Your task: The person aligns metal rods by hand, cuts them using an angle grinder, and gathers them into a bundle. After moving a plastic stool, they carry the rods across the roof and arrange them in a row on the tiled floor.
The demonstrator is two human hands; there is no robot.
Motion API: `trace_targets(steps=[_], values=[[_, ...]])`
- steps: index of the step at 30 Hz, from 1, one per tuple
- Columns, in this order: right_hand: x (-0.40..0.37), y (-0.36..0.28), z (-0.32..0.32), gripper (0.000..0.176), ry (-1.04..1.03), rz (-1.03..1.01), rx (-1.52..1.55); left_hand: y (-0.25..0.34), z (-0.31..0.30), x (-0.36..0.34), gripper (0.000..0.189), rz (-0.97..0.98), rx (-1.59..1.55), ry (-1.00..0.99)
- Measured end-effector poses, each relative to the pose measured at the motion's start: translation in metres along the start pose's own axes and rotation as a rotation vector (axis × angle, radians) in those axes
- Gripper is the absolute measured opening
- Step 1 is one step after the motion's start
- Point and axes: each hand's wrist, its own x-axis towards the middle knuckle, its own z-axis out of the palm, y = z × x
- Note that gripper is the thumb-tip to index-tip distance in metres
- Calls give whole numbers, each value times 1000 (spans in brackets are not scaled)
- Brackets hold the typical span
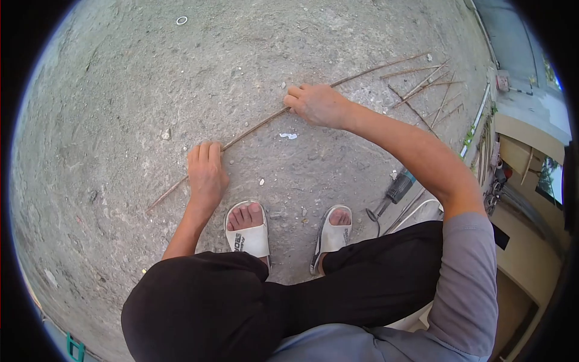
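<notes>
Left hand, in the head view, has its fingers folded over a long, thin brown rod, clamped on it toward the rod's near end. Right hand is clamped on the same rod farther along, its fingers curled round it, and the two hands are well apart. The rod slants across the ground in front of the person's feet, from the lower left up to the upper right, with a free length sticking out past each hand. Whether any of it touches the ground is hard to tell.

Between the hands and a little nearer the feet lies a small white scrap. Beyond the right hand, several thin sticks lie loosely crossed on the ground, near the rod's far end. A dark and teal tool lies on its side beneath the right forearm, to the right of the feet. The feet wear white sandals and stand apart. Far off at the upper left, a small white ring lies flat on the ground
</notes>
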Motion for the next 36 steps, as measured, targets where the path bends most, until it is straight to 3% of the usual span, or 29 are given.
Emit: trace_targets(steps=[1,7,11,16,21,26,29,36], values=[[1,1,-3,18,-41,9,-10,-1,0,4,24,8,-23,22],[-14,63,-19,12,154,43,-143,7,19,80,26,147,-99,174],[-16,110,-17,10,131,197,-122,11,36,131,24,219,-45,162],[-16,114,-11,9,136,229,-99,15,21,95,24,166,-136,313],[-6,106,-13,11,177,186,-31,-34,-31,24,15,-235,-57,447],[6,114,-11,11,110,184,113,-73,-59,-11,20,-840,-364,494],[9,110,-14,10,104,158,172,-69,-66,-3,22,-866,-377,393],[19,93,-19,9,166,53,212,-74,-53,-4,20,-874,-386,438]])
